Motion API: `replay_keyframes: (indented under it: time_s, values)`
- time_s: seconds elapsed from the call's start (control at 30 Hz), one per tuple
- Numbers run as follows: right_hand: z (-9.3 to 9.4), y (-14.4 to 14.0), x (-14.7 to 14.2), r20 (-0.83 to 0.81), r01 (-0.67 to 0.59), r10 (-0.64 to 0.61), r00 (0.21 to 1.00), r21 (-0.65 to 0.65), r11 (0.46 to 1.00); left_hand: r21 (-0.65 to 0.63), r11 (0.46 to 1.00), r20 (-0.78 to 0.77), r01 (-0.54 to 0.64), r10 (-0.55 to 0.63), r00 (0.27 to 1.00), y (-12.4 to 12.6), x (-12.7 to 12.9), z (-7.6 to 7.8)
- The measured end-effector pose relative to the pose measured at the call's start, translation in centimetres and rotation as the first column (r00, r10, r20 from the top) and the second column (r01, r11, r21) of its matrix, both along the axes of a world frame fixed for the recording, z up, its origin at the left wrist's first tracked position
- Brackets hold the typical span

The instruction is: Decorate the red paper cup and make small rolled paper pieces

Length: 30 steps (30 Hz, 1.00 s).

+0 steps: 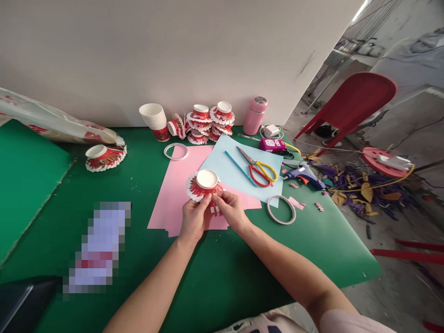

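Over the pink paper sheets (161,208), a paper cup (207,179) cut into red and white strips is held bottom up, its strips fanned outward. My left hand (194,215) pinches the near strips from the left. From the right, my right hand (230,208) pinches the same edge, its fingertips close to the left ones. The fingers hide part of the near strips. Beyond the hands, scissors (260,167) with red and yellow handles and a blue stick (240,168) lie on light blue paper (222,155).
Several cut cups (201,124) are stacked at the back beside nested paper cups (154,121) and a pink bottle (255,115). A glue gun (305,175) and tape roll (281,210) lie right. Another cut cup (104,157) sits left; a red chair (354,106) stands beyond the table.
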State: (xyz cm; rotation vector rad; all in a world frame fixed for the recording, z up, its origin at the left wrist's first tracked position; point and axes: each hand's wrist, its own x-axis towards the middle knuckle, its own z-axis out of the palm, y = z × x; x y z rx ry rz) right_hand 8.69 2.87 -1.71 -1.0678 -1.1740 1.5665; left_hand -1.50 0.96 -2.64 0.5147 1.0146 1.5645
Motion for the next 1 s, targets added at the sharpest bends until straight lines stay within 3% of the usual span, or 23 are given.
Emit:
replay_keyframes:
  time_s: [0.37, 1.0]
  values:
    - [0.7, -0.2, 0.0, 0.045, -0.019, 0.017, 0.999, 0.043, 0.999, -0.016, 1.000, 0.125, 0.001, 0.001, 0.992, 0.0, 0.4, 1.4]
    - [0.2, -0.1, -0.1, 0.072, 0.005, -0.004, 0.997, -0.018, 1.000, -0.064, 0.996, 0.200, 0.066, -0.052, 0.978, -0.1, 0.1, 1.7]
